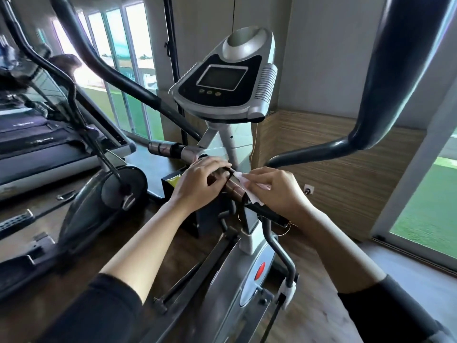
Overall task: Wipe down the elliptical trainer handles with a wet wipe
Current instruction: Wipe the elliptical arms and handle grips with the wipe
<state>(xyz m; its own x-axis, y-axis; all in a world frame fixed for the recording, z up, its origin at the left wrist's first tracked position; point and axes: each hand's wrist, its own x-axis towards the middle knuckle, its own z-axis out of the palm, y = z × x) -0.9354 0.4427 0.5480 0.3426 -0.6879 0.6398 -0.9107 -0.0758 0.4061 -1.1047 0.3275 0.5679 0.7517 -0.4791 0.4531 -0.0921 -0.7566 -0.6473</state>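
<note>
- The left hand [201,180] curls its fingers over the fixed handlebar [233,188] of the elliptical trainer, just below the console [222,82].
- The right hand [274,190] pinches a white wet wipe [243,184] — fingers together, pressing it against the bar's metal sensor section.
- The two hands sit near each other; long dark swing handles [385,100] curve up on either side.
</note>
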